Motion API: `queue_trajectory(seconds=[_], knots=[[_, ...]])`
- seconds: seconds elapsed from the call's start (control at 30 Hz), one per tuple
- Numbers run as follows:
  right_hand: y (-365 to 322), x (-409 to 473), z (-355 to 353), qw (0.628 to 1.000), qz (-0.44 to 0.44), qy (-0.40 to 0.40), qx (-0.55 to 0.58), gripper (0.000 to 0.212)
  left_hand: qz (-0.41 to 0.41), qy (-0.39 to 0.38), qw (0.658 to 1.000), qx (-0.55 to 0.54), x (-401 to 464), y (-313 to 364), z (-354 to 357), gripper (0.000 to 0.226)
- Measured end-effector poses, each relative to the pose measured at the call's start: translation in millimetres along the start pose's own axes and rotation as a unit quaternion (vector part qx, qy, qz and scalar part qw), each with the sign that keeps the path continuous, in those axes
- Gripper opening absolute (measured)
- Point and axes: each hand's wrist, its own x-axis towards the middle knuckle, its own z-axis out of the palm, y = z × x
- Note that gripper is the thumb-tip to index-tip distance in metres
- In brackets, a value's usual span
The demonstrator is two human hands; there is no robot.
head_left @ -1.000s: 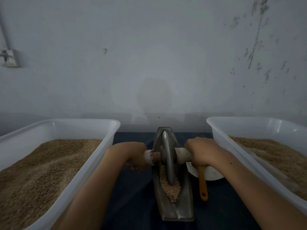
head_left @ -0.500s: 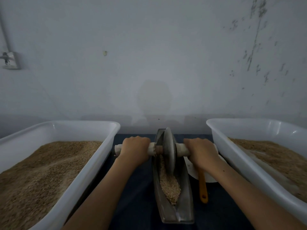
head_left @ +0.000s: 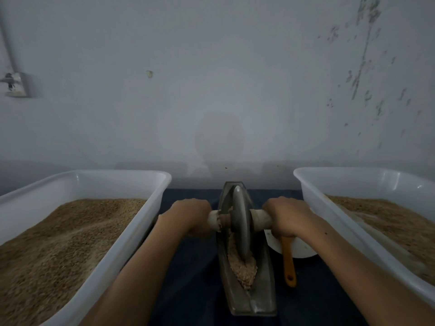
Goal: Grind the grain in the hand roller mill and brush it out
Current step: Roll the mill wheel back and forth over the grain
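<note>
Item: hand roller mill, in use.

Trough [head_left: 259,300]: a narrow boat-shaped metal channel, laid lengthwise on the dark cloth [head_left: 195,278] between the two forearms, so that the wheel can be run along it toward and away from the body.

Grain [head_left: 243,269]: a small heap of crushed meal is gathered in the near half of the trough, just before the wheel's rim; judged only partly ground.

Brush [head_left: 289,262]: its orange handle is laid beside the trough on the right, its head end over a white dish [head_left: 303,249], kept within reach for the sweeping-out; not yet taken up.

Wheel [head_left: 239,222]: a metal disc, stood upright on edge in the trough, carried on a pale cross-axle.

Left hand [head_left: 188,216]: clenched round the left axle stub. Right hand [head_left: 288,217]: clenched round the right stub. The grip is paired so that downward weight is kept even and the disc is held from tipping.

Left tub [head_left: 122,175] and right tub [head_left: 353,171]: white plastic, both filled with brown grain, set either side; which is supply and which is output cannot be told.

Wall [head_left: 211,78]: grey, marked.
</note>
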Motion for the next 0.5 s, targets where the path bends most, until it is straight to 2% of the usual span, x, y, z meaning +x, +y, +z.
queue_trajectory(seconds=[0.13, 0.23, 0.37, 0.43, 0.5], knots=[[-0.5, 3.2, 12.2, 0.993, 0.012, 0.112, 0.021, 0.021, -0.024, 0.153, 0.986, 0.061, 4.5, 6.6, 7.7, 0.022], [-1.6, 3.8, 16.9, 0.989, 0.014, 0.145, 0.011, 0.023, -0.030, 0.206, 0.976, 0.067, 5.4, 7.6, 12.5, 0.018], [0.0, 2.4, 10.7, 0.994, 0.007, 0.111, 0.006, 0.026, -0.017, 0.159, 0.985, 0.059, 4.5, 5.3, 9.2, 0.021], [0.4, 1.1, 4.8, 0.998, -0.002, 0.066, 0.000, 0.027, -0.011, 0.089, 0.995, 0.043, 3.3, 2.8, 4.5, 0.023], [0.1, -1.4, -1.2, 1.000, -0.015, 0.021, -0.008, 0.027, -0.010, 0.005, 1.000, 0.005, 1.5, -0.7, 0.7, 0.017]])
